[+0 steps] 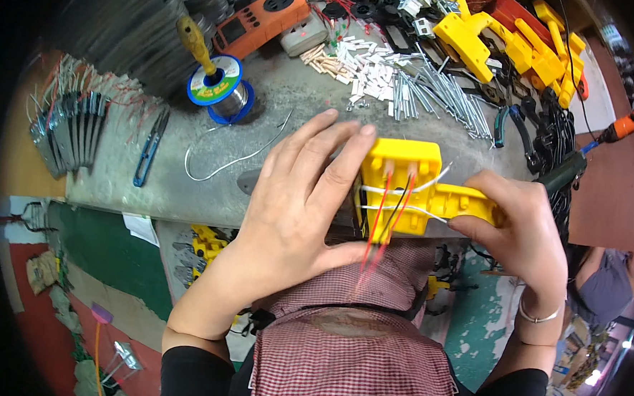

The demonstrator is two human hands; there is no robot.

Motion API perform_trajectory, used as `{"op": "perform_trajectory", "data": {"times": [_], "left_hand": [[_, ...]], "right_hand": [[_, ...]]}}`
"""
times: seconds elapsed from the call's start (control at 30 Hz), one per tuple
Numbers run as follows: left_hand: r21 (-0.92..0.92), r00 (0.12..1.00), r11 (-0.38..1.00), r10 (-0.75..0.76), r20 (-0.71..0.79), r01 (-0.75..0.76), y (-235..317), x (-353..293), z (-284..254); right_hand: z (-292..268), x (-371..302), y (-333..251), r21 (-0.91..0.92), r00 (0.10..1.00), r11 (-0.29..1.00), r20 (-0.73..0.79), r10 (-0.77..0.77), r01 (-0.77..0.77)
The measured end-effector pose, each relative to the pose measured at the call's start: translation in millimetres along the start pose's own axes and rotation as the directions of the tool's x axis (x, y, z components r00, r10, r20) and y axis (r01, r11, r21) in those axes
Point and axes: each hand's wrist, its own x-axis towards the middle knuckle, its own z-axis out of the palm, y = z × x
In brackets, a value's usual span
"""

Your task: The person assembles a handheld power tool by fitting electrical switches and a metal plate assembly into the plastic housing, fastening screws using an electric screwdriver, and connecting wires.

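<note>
A yellow plastic housing with a handle is held over the front edge of the workbench, its inner side facing up. The fingers of my left hand lie along its left end, with the thumb below, closed on it. At the other end, my right hand pinches the handle between thumb and fingers. Red wires and a black wire run down out of the housing, their lower ends blurred. White wires cross its middle toward the handle. The housing's left edge is partly hidden by my left fingers.
Behind my hands lie a solder spool, long screws, small white parts and yellow housings. An orange meter stands at the back. Pliers and a screwdriver are at right, blue-handled tweezers at left.
</note>
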Motion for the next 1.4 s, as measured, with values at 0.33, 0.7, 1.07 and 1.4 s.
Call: {"op": "perform_trajectory", "data": {"times": [0.33,0.7,1.07,1.4], "left_hand": [[-0.244,0.982,0.962,-0.082,0.173,0.124,31.2,27.6,-19.5],[-0.14,0.978,0.977,-0.141,0.152,0.163,27.6,32.9,-11.6],[-0.085,0.999,0.996,-0.01,-0.051,0.006,37.3,10.4,5.0],[-0.343,0.943,0.88,-0.288,0.165,0.329,9.3,46.6,5.6]], "right_hand": [[6.0,-22.3,-7.5,-0.188,0.984,0.976,-0.125,-0.131,0.106],[-0.5,-14.5,-0.4,-0.125,0.977,0.981,-0.136,-0.162,0.146],[22.7,-9.8,-33.9,-0.17,0.949,0.955,-0.163,-0.271,0.243],[25.2,25.6,-13.6,-0.167,0.972,0.978,-0.181,-0.153,0.123]]}}
